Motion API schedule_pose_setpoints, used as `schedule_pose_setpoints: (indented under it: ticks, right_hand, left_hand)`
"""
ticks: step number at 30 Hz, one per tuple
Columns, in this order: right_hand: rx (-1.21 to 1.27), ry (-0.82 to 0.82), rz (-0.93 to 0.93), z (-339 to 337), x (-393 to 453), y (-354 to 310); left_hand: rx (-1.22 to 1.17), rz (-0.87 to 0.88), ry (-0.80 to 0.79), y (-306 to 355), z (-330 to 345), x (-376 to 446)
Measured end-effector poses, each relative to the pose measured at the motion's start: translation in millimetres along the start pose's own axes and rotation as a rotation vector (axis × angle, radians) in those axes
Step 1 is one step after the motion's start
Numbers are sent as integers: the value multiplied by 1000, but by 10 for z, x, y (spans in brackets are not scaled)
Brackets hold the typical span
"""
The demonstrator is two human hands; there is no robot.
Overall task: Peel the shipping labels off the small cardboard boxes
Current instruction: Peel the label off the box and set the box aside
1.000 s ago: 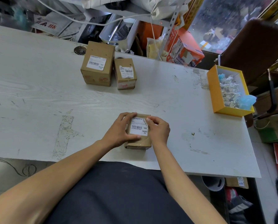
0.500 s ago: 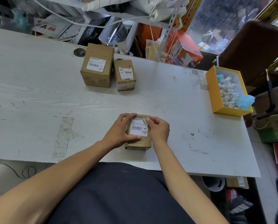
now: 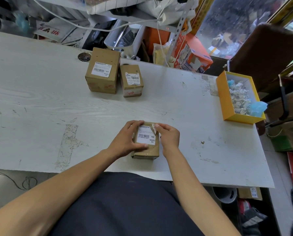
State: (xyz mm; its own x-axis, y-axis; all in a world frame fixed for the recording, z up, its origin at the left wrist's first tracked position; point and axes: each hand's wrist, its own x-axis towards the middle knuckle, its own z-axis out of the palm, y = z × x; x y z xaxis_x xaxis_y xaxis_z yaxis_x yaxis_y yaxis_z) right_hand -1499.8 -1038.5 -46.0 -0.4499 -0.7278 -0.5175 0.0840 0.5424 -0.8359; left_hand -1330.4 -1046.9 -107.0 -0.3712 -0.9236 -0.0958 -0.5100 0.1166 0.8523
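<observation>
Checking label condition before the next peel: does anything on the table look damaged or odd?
Yes. The label on the smaller far box is torn at its top edge and sits crooked. The near box's label has its top right corner lifted by the right hand.

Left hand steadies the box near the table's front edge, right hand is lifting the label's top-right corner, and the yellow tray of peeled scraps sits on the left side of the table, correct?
Not quite: the head view shows the yellow tray on the table's right side. The rest holds: left hand steadies the box, right hand lifts the label corner.
</observation>
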Motion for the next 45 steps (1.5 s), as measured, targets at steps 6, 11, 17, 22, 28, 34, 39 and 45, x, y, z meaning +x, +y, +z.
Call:
schedule_pose_setpoints:
  ticks: [6,11,17,22,28,34,39,45]
  right_hand:
    - [46,-41,27,-31,-6,-23]
    - [57,-63,-6,-84,2,-6]
    - [50,-113,-93,-102,-30,-23]
    - [-201,-135,-256,-114,-6,20]
    - [-613,-243,-464,-229,-70,89]
    - [-883,-328,-521,-313,-131,213]
    - [-924,-265,-533,-286,-150,231]
    - [-931,-193,-528,-239,-171,246]
  left_hand:
    - [6,6,-18,32,-26,-7]
    - [-125,-83,-17,88,-47,3]
    - [-180,-96,-19,132,-68,22]
    - [-198,-103,-12,149,-71,14]
    - [-208,-119,-29,128,-87,49]
    - [-241,-147,-62,104,-107,104]
    - [-211,-170,-119,164,-143,180]
    - [-124,-165,-166,235,-161,263]
